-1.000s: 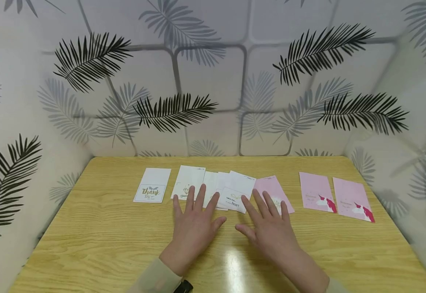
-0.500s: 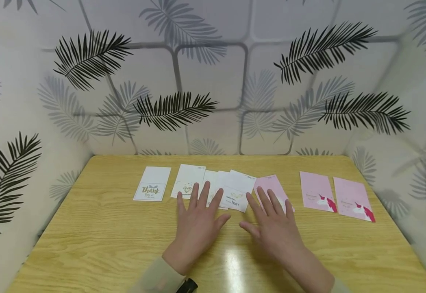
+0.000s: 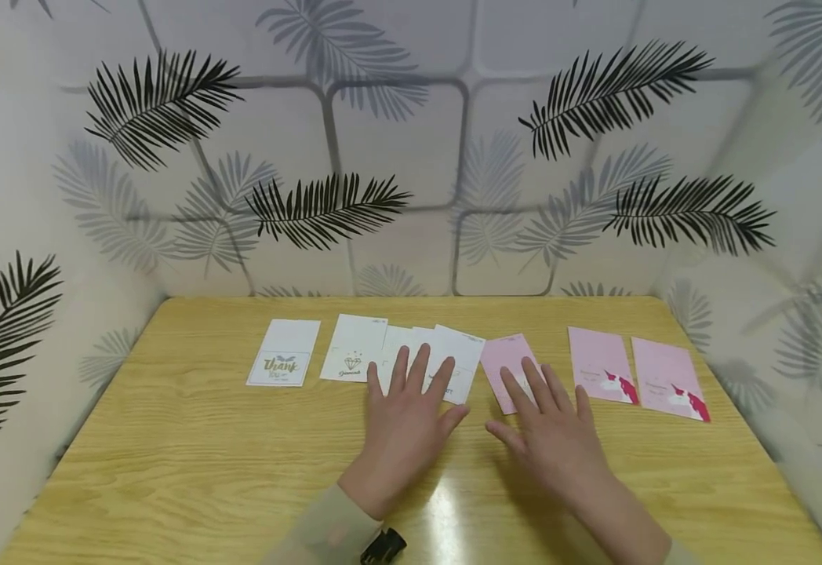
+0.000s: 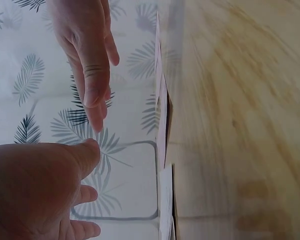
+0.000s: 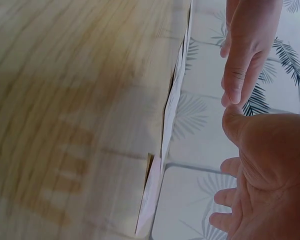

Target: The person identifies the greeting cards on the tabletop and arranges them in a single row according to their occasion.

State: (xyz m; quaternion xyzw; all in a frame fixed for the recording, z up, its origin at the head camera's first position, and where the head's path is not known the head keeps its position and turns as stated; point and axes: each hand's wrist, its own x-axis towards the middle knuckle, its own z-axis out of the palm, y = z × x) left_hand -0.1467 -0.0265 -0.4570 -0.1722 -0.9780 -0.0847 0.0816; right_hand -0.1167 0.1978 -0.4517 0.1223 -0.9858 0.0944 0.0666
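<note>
My left hand (image 3: 404, 431), fingers spread, hovers over the near ends of several overlapping white cards (image 3: 460, 345) in the head view. To its right, my right hand (image 3: 559, 439) is also spread, its fingertips in front of a pink card (image 3: 506, 357) and hiding part of it. Both wrist views show a gap between the hands and the tabletop; neither hand holds anything. Left of the overlapping cards lie a white card with a gold diamond (image 3: 354, 345) and a white "Thank you" card (image 3: 280, 365). Two pink unicorn cards (image 3: 601, 365) lie at the right.
The cards form a row across the far half of a wooden table (image 3: 192, 455). A leaf-patterned backdrop (image 3: 411, 157) rises behind the table and along both sides. A black band (image 3: 383, 545) shows at the left sleeve.
Both hands have drifted right over the row, fingers still spread. The diamond print has come into view, while the left hand now covers more of the middle white cards. The cards keep their places.
</note>
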